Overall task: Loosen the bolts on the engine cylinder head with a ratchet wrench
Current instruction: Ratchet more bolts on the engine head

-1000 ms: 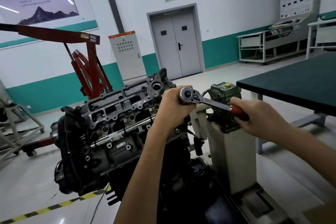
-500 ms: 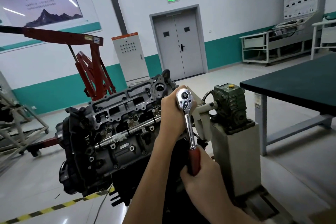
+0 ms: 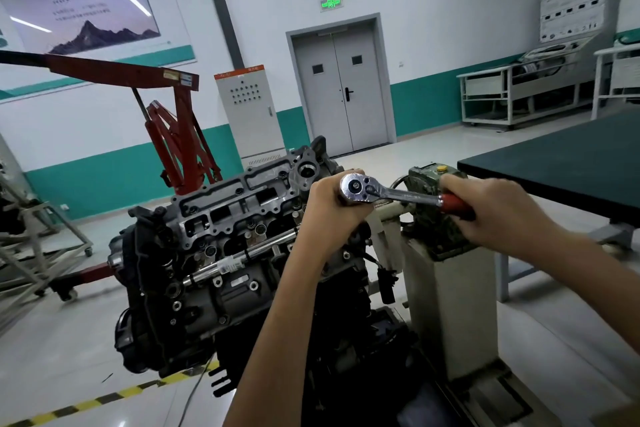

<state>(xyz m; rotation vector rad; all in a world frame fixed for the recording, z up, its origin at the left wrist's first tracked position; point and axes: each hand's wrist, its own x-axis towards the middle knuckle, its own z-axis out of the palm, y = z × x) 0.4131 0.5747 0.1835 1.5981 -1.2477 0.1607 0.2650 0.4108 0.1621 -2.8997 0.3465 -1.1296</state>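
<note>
Ratchet wrench (image 3: 398, 193): chrome head gripped by left hand (image 3: 329, 208) at cylinder head (image 3: 242, 204); red handle clasped by right hand (image 3: 498, 215); markings unreadable.

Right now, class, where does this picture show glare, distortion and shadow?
Head view: light streaks glare on the glossy mountain poster; head view: the grey double door leans, distorted; head view: the chrome ratchet wrench glints; head view: the dark metal engine fades into shadow below.

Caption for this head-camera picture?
Left hand steadies ratchet wrench on cylinder head; right hand grips its red handle.
</note>
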